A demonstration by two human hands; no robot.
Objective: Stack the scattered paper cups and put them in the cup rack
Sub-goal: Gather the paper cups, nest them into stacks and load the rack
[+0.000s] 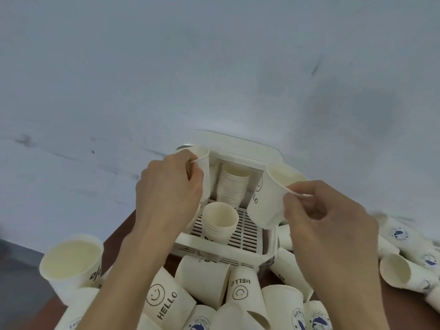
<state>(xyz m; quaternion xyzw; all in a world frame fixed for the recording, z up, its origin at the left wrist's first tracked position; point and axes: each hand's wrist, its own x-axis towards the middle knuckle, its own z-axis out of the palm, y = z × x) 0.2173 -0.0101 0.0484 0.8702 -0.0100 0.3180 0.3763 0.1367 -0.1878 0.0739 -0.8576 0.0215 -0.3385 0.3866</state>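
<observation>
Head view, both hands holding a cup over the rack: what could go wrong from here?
1. The right hand pinches only the rim of a tilted HELLO cup; that thin grip could slip or crease the paper.
2. The short stack standing on the rack tray sits between both hands and could be knocked over.
3. The forearms hang over loose cups at the table edge, which a sweep could push off.

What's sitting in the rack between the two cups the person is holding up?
In the head view, between the left-hand cup and the right-hand cup, a tall cup stack stands in the rack, a shorter stack in front.
</observation>
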